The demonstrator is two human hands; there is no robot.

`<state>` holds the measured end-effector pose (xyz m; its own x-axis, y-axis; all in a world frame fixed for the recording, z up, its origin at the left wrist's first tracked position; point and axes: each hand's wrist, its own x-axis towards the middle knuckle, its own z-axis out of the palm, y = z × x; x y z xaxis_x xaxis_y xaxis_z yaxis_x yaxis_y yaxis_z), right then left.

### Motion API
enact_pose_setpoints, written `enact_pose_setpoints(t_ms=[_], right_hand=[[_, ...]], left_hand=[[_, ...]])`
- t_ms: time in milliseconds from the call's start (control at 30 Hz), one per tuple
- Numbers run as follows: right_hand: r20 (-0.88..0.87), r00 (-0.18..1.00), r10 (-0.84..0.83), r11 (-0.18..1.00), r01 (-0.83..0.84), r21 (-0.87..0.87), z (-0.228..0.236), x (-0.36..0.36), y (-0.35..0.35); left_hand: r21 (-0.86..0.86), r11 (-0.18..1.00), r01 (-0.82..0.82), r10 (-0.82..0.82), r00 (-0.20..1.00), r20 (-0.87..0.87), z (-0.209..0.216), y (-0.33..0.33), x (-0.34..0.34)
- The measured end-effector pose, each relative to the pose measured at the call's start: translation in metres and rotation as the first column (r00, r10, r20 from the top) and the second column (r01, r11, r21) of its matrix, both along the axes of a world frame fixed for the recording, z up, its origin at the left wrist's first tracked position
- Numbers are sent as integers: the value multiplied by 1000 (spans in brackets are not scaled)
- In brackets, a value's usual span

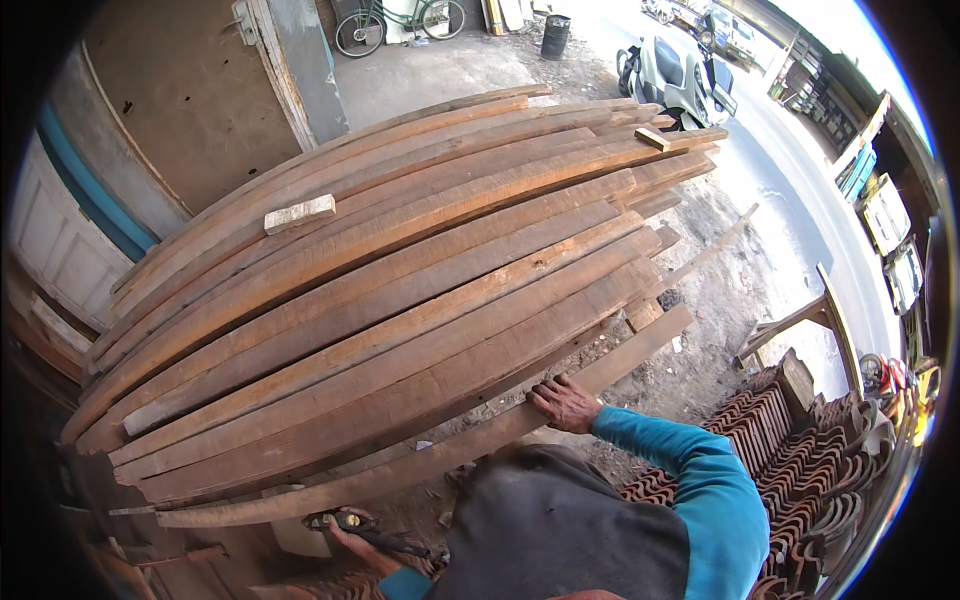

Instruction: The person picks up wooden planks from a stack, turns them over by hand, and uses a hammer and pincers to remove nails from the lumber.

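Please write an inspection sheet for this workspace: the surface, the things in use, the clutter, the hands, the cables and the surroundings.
Surface: bare dirt ground with small debris.
Job's things: a tall stack of long wooden planks; the lowest plank juts out at the near edge.
Clutter: a short wood block and a smaller offcut lie on top of the stack.
Hands: the right hand rests on the lowest plank; the left hand grips a dark hand tool, kind unclear.
Cables: nothing seen.
Surroundings: stacked clay roof tiles at right, a wooden bench, a scooter, a bicycle, a dark bin and a weathered door.
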<state>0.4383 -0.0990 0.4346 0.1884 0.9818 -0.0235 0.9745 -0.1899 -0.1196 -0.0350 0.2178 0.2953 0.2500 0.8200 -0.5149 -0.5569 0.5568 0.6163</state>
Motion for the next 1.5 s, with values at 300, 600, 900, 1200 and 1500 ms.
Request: enact_pose_setpoints(t_ms=[300,600,900,1200,1500], right_hand=[[-68,991,-119,992,115,-55,19,-24,-56],[-210,972,-104,994,92,-62,22,-47,-61],[-36,986,-163,973,167,162,118,-25,-17],[12,982,-189,968,184,172,194,110,84],[210,975,-66,988,35,149,205,307,218]], left_hand=[[-134,982,-131,159,961,224,95,-66,39],[108,961,-254,227,951,209,149,-75,27],[241,951,-195,88,915,394,212,17,108],[248,969,18,-147,845,514,238,155,275],[294,956,-15,-152,830,536,278,112,304]])
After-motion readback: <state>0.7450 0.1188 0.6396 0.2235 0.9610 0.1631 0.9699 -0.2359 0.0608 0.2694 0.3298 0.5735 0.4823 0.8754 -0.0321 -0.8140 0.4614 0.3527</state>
